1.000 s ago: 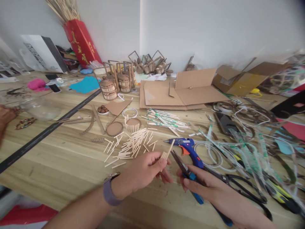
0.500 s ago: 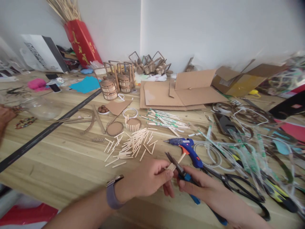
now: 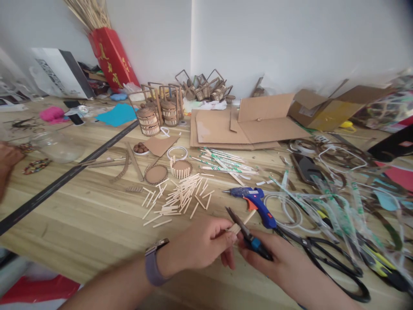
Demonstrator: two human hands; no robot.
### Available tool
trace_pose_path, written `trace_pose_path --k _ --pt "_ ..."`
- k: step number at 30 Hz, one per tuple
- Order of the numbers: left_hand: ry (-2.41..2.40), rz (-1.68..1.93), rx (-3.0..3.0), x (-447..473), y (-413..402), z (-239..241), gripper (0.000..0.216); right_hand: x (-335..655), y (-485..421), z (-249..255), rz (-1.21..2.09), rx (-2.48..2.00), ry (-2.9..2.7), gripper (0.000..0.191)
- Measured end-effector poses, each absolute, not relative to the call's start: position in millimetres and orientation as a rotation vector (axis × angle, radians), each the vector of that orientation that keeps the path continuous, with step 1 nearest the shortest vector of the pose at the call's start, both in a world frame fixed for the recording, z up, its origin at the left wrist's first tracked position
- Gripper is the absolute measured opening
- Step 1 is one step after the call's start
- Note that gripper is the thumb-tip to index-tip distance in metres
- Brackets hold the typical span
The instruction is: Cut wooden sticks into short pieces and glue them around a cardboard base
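Sticks [image 3: 232, 229] sit pinched in the left hand's [image 3: 203, 241] fingers, 1 longer stick [image 3: 249, 216] (apparently uncut) crossing the pliers [image 3: 256, 244] gripped by the right hand [image 3: 279, 256], short cut pieces [image 3: 183, 193] lying beyond the left fingertips.

blue-handled pliers [image 3: 254, 243] 1 | glue gun [image 3: 253, 194] 1 | cardboard discs [image 3: 156, 174] — 2
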State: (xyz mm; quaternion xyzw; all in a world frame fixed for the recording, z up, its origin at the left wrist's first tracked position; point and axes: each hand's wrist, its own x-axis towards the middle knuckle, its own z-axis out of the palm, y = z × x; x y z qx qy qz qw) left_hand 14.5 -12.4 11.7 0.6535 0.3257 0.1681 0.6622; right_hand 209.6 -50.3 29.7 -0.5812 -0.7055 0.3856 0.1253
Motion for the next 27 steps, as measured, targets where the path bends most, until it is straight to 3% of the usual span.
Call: trace_pose_path --k 15,27 --pt "0.821 0.442 1.774 11.9 -19.6 15.2 0.032 198.8 -52.8 27.6 1.015 -1.651 -2.077 0.023" --pt "0.57 0.362 1.256 15.6 -12.1 8.7 0.055 211.2 -48.7 40.6 1.173 -1.542 -2.087 0.019"
